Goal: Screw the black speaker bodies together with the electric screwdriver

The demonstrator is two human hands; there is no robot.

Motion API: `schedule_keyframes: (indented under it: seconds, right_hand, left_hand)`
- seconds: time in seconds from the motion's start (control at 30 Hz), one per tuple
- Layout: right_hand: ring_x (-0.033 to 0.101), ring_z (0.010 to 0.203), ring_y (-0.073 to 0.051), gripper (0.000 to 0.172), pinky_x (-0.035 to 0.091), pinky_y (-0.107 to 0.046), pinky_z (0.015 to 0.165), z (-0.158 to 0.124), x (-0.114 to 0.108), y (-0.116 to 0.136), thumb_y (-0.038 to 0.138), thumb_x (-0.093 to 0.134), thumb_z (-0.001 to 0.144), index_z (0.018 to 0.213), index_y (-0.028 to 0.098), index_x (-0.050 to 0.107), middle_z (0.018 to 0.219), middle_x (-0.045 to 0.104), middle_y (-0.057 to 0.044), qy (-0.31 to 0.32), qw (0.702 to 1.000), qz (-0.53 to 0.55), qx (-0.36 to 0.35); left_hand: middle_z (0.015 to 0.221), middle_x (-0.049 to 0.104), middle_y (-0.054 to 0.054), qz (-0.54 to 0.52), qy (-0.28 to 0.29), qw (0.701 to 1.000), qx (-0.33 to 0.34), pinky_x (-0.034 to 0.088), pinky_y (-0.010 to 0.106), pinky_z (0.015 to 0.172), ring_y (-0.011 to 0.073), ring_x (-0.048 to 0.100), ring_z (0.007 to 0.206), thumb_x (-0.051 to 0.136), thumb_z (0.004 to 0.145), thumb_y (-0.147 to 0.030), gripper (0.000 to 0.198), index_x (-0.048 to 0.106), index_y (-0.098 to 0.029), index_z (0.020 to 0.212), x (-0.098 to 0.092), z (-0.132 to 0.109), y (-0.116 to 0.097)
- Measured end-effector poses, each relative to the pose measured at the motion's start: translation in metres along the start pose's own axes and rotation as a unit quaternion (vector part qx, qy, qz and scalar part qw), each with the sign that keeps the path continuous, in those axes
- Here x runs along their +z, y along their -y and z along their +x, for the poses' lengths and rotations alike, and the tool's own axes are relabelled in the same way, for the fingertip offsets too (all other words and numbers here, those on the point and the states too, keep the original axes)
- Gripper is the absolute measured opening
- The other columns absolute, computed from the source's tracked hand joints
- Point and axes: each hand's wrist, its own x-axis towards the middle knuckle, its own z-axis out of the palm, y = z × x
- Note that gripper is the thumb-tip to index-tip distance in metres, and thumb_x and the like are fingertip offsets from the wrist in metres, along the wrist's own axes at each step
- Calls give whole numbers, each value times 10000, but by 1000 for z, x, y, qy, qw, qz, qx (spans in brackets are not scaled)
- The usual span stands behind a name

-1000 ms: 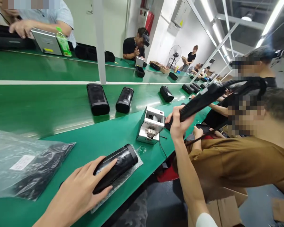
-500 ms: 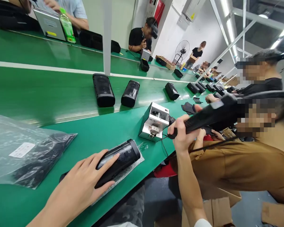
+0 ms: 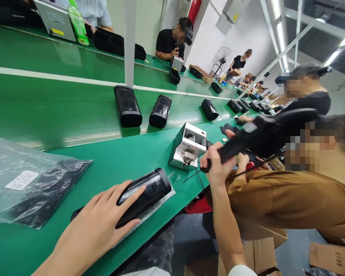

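My left hand (image 3: pixel 100 216) lies over a black speaker (image 3: pixel 149 191) with a perforated grille, thumb on its near side and fingers across its top, holding it down. Under the speaker is a thin translucent foam sheet (image 3: pixel 168 195). My right hand (image 3: pixel 217 165) is closed round the handle of a black electric screwdriver (image 3: pixel 232 147), held in the air to the right of the speaker. Its thin bit points down and left, apart from the speaker. Just behind the bit stands a silver screw feeder (image 3: pixel 188 147).
A clear plastic bag (image 3: pixel 43 184) of dark parts lies on the left of the green table (image 3: pixel 109 157). Several black speakers (image 3: pixel 128 106) stand on the green conveyor behind. A co-worker in brown (image 3: pixel 276 195) sits close on my right. Cardboard boxes (image 3: pixel 261 253) are on the floor.
My right hand has shifted slightly left with the screwdriver, whose bit now shows. My left hand and the speaker have stayed in place. The co-workers on the right have moved a little.
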Motion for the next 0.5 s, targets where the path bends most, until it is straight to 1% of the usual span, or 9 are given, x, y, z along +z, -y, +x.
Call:
schedule_keyframes:
  seconds: [0.07,0.1,0.13,0.2,0.23,0.37,0.5]
  right_hand:
    - [477,342,-89,328,444,-222,362,-18,-3,28,246,812,978,1214,344,607,663,559,163,8,999,39,-23]
    - [474,344,-91,215,451,-223,365,-25,-3,40,246,792,1003,1115,325,628,635,549,153,28,998,50,-30]
    - [477,349,-96,151,461,-228,370,-31,-2,51,274,773,1030,1003,303,628,602,537,140,56,996,54,-33]
    - [486,360,-115,304,481,-250,383,-41,2,65,367,731,1079,832,278,577,537,504,113,114,992,42,-29]
    - [489,365,-126,355,484,-261,386,-44,4,68,402,709,1096,799,279,559,518,495,104,135,990,33,-28]
    - [490,369,-143,336,476,-283,379,-48,12,66,407,686,1110,819,293,561,523,496,96,163,986,25,-30]
    - [478,363,-125,346,460,-269,380,-47,14,59,390,694,1114,816,284,552,528,492,97,178,983,33,-29]
  left_hand:
    - [1625,712,180,4,-10,1000,1,719,588,970,453,787,1313,651,1087,-499,712,541,-366,1778,-1,1,-2]
    - [1620,713,183,4,-13,1000,1,720,594,962,456,788,1305,646,1087,-498,705,551,-359,1772,-2,1,-2]
    - [1620,712,183,2,-15,1000,0,720,594,956,455,788,1300,639,1091,-498,698,556,-356,1769,-2,1,-2]
    - [1621,711,179,-6,-15,1000,-1,717,595,959,450,789,1296,620,1099,-507,684,563,-359,1764,-2,1,-1]
    - [1625,709,174,-11,-13,1000,-4,714,597,971,448,787,1301,614,1101,-511,677,566,-367,1761,-2,1,0]
    - [1661,692,133,-34,10,999,-26,698,588,1033,431,772,1346,645,1083,-530,684,564,-423,1753,-3,1,0]
    - [1649,700,144,-35,-6,999,-23,705,588,999,441,775,1335,666,1071,-517,699,567,-406,1755,-3,0,-4]
